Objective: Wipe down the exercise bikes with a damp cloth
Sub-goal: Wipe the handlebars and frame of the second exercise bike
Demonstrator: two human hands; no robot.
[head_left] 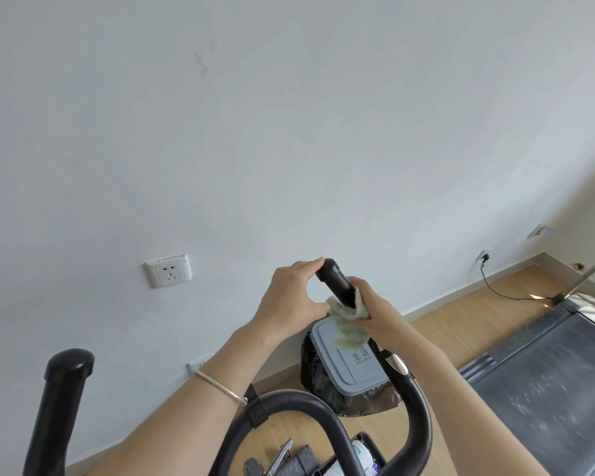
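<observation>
Both hands are on the black padded handlebar grip [335, 280]: the left hand [289, 297] curls finger and thumb round its tip, and the right hand [375, 309], at four o'clock from it, clenches the pale green fluffy cloth [347, 329] round the shaft. Twisting the cloth while sliding it tipward should clean all sides.

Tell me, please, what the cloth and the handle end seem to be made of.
The cloth looks like pale green microfibre or terry: fuzzy nap, limp folds. The handle end looks like matte black rubber or foam, with no shine; which of the two is unclear.
</observation>
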